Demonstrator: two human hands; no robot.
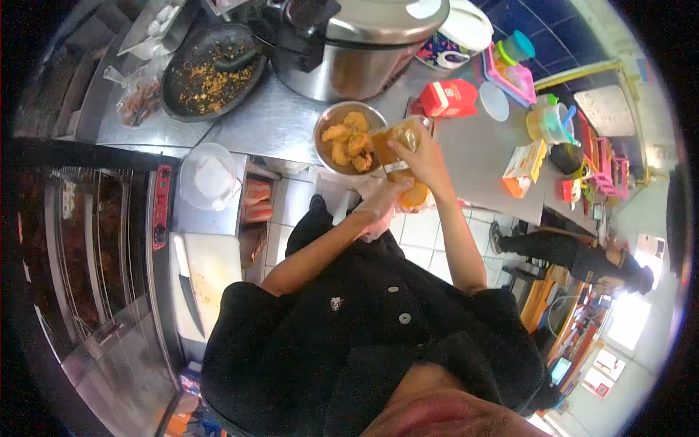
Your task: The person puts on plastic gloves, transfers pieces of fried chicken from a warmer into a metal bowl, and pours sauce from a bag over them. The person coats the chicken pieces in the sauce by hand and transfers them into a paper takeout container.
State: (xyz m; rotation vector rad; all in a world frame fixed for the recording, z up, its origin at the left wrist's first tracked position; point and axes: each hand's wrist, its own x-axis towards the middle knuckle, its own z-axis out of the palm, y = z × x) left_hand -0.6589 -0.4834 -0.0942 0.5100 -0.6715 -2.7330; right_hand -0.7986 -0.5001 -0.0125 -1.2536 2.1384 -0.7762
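Observation:
Above the counter's front edge, my right hand is closed around a clear plastic package with orange-brown contents. The package is tilted over the right rim of a steel bowl. Golden fried pieces lie in that bowl. My left hand is just below, with its fingers at the package's lower end; its grip is partly hidden. Beneath my right wrist shows a round orange thing, whose kind I cannot make out.
Behind the bowl stands a large steel cooker. A dark stone mortar with crumbs sits left. To the right are a red carton and a white-orange box. A knife lies on a cutting board. Another person stands far right.

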